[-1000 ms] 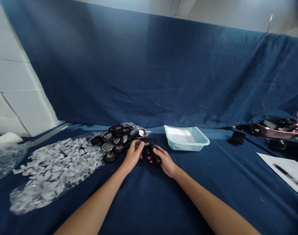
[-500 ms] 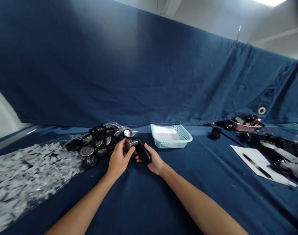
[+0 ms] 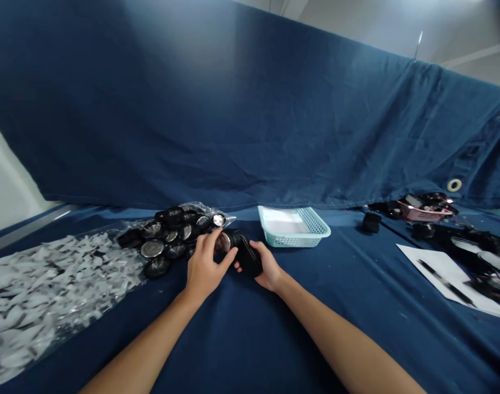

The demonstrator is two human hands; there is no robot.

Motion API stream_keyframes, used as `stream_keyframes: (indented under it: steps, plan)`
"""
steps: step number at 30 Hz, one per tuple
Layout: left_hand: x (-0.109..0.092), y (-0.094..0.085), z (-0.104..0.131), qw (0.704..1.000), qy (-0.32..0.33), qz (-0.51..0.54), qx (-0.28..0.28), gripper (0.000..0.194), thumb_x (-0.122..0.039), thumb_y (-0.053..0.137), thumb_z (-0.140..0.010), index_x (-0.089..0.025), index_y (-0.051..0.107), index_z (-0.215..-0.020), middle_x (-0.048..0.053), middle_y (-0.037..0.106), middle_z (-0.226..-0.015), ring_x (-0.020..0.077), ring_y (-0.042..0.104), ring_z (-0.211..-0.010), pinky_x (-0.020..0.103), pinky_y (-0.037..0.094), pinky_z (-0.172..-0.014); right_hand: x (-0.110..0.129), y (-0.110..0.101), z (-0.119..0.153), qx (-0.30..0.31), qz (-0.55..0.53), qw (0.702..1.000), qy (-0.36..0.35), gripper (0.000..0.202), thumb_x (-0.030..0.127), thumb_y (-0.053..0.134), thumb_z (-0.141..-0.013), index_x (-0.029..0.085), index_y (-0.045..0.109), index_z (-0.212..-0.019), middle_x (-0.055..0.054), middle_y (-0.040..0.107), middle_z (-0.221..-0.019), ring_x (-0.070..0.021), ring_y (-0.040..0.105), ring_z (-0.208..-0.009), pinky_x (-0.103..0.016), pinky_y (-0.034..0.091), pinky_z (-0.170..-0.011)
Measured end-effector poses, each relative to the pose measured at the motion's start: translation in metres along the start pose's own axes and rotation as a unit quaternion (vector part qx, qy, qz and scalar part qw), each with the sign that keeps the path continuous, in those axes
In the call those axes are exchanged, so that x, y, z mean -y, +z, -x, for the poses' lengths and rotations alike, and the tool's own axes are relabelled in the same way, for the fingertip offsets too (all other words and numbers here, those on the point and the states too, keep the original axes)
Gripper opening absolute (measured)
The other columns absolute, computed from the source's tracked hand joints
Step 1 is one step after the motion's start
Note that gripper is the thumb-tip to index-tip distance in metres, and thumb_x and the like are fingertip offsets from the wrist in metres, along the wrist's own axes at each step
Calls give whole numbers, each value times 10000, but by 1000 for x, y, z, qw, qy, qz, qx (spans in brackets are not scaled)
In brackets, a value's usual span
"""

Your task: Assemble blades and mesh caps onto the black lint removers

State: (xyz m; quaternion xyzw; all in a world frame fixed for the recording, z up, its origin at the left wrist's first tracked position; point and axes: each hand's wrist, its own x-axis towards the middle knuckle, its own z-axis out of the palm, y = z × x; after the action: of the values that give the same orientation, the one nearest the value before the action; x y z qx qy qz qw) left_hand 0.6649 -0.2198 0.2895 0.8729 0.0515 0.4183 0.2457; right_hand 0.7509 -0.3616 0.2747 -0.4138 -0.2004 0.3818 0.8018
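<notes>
Near the centre of the blue cloth, my right hand (image 3: 267, 266) is wrapped round a black device (image 3: 248, 257) with a rounded body. At the device's left end is a round, shiny part (image 3: 224, 242), and my left hand (image 3: 206, 262) holds it between thumb and fingers. Just left of my left hand lies a pile of round black parts with metallic faces (image 3: 152, 248). A light-blue basket (image 3: 296, 239) with something white inside stands beyond my right hand.
A clear plastic bag of white pieces (image 3: 64, 279) spreads over the left side. Rightward lie a small black object (image 3: 371, 222), a pink basket (image 3: 422, 213) of parts, white paper (image 3: 442, 265) with a pen (image 3: 447, 283), and black items. A blue curtain (image 3: 233, 109) hangs behind.
The black device has turned in my hands, and its round end now shows more towards the camera. The whole scene has shifted slightly as the camera moved.
</notes>
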Motion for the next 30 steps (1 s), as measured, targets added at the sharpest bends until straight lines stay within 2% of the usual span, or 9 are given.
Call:
stream_keyframes:
  steps: [6,14,17,23,30]
  plan:
    - [5,0,0,998,18,-49,21,553,-476,571,-861,-287,429,-1360,56,572,-1107,234,630,-948,293,502,-751,1,-1,-2,-8,12,1000,-5,423,420,402,-910,99,673,-861,-77,668,-683,-163,605,-580,-276,499,-600]
    - [3,0,1,1000,10,0,28,533,-450,562,-874,-313,424,-1370,58,550,-1121,228,615,-971,297,514,-763,1,2,-1,-45,38,997,-47,379,471,520,-856,121,665,-845,-59,645,-727,-137,561,-561,-235,431,-494]
    - [3,2,1,999,-9,23,32,537,-444,573,-868,-325,425,-1371,56,540,-1127,216,610,-930,312,515,-784,0,3,-1,-54,48,996,-54,387,493,551,-840,124,664,-840,-66,653,-733,-140,561,-555,-239,424,-484]
    - [5,8,3,993,-44,106,42,532,-411,563,-879,-326,413,-1383,49,538,-1086,147,566,-705,316,516,-756,-4,4,-3,-82,62,992,-77,425,540,570,-841,127,671,-857,-61,653,-733,-130,547,-532,-234,402,-449]
    - [1,6,2,990,-56,122,49,536,-393,564,-877,-318,409,-1384,58,534,-1078,146,557,-685,313,509,-739,-3,5,-3,-89,72,991,-71,436,556,569,-841,132,670,-859,-59,652,-722,-137,564,-532,-239,420,-450]
